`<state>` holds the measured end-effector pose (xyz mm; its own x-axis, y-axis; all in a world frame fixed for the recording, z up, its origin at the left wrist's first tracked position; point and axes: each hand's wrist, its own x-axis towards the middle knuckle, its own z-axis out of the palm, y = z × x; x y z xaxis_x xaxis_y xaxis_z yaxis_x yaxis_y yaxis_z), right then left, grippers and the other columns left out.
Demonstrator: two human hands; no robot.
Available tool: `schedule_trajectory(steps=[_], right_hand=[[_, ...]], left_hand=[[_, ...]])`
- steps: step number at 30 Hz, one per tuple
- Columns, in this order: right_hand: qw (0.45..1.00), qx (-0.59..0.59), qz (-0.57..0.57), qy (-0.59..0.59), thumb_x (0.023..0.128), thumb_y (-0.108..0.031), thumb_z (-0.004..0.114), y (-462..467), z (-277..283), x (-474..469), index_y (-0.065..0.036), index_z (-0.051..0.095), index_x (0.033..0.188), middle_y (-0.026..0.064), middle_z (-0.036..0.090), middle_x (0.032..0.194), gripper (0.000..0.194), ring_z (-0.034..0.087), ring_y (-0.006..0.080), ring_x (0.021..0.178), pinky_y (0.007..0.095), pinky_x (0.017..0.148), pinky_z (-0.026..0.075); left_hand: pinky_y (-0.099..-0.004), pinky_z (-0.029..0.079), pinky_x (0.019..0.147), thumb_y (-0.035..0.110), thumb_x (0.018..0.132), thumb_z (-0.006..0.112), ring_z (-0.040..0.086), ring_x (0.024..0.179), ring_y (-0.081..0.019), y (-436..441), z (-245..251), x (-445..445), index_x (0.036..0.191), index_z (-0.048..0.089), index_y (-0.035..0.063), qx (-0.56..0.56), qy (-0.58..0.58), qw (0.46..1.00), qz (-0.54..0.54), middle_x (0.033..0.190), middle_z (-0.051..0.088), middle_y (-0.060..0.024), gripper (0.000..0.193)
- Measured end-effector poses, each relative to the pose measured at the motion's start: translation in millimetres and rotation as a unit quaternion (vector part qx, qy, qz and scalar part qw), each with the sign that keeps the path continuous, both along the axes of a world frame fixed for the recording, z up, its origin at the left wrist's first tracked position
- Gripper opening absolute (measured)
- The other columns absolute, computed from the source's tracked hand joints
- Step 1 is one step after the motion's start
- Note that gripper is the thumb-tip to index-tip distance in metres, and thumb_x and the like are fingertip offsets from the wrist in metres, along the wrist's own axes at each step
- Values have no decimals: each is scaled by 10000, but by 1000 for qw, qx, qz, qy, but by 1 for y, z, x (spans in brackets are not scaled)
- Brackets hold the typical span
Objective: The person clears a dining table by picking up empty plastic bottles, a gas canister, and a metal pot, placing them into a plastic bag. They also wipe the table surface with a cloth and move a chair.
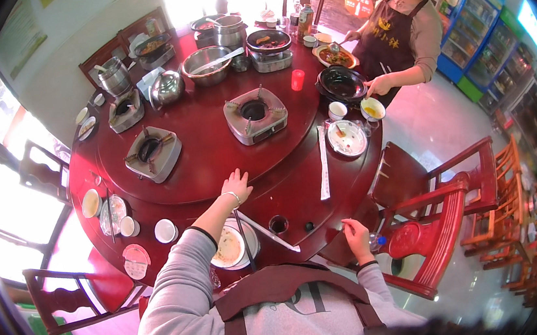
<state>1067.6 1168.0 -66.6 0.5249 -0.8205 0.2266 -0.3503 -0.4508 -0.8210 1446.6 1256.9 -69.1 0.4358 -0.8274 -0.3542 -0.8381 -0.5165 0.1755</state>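
Observation:
My left hand [237, 186] lies spread on the rim of the red wooden turntable [200, 170], holding nothing. Below it, a used bowl [228, 247] sits on a plate with dark chopsticks [245, 238] across it. A long paper chopstick sleeve [269, 232] lies to the right of the bowl. My right hand [356, 238] is off the table's right front edge, its fingers loosely bent, near a plastic bottle with a blue cap [379, 240]; nothing shows in it. On the turntable stand two portable gas stoves, one at the centre [255, 115] and one at left [153, 154].
A co-worker in a dark apron [382, 38] stands at the right, one hand on a black pan [342, 83], the other on a ladle over a dish [334, 56]. Steel pots [207, 66] stand at the back. Wooden chairs [433, 238] flank the table.

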Motion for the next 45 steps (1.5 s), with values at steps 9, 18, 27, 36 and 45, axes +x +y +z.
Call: schedule_trajectory(steps=[9,18,27,36,45], right_hand=[[1000,9,16,-17,802,-30,537,1,-4,12,-21,613,918,96,621,759,139,603,153,636,243,570,472],[1000,-4,30,-7,801,-35,538,-11,-6,18,-29,614,924,88,619,760,145,599,157,638,242,564,468],[1000,-10,8,21,797,-41,544,-14,0,-1,-24,613,918,100,619,774,140,596,159,633,247,568,463],[999,22,-30,23,791,-34,547,-3,-10,-12,-18,613,910,104,623,779,137,612,165,661,253,586,475],[1000,-2,8,5,791,-32,548,-8,5,14,-22,617,906,99,623,775,134,608,159,649,249,571,468]], left_hand=[[-375,350,971,390,869,412,360,1218,-317,52,3,28,1307,329,49,76,-20,997,-12,1363,263,-232,562],[-368,382,939,304,847,458,455,1121,-312,40,2,26,1189,439,-23,-29,43,998,-19,1243,434,-200,473],[-384,302,1002,319,827,493,329,1226,-325,-69,-13,-19,1279,338,4,-146,33,985,-89,1339,312,-208,572],[-409,227,1043,374,821,511,181,1312,-285,-24,-21,-4,1344,237,44,-55,3,997,-61,1424,149,-161,677],[-378,264,1030,392,823,501,194,1305,-304,44,2,22,1351,212,36,19,3,997,-76,1422,138,-182,700]])
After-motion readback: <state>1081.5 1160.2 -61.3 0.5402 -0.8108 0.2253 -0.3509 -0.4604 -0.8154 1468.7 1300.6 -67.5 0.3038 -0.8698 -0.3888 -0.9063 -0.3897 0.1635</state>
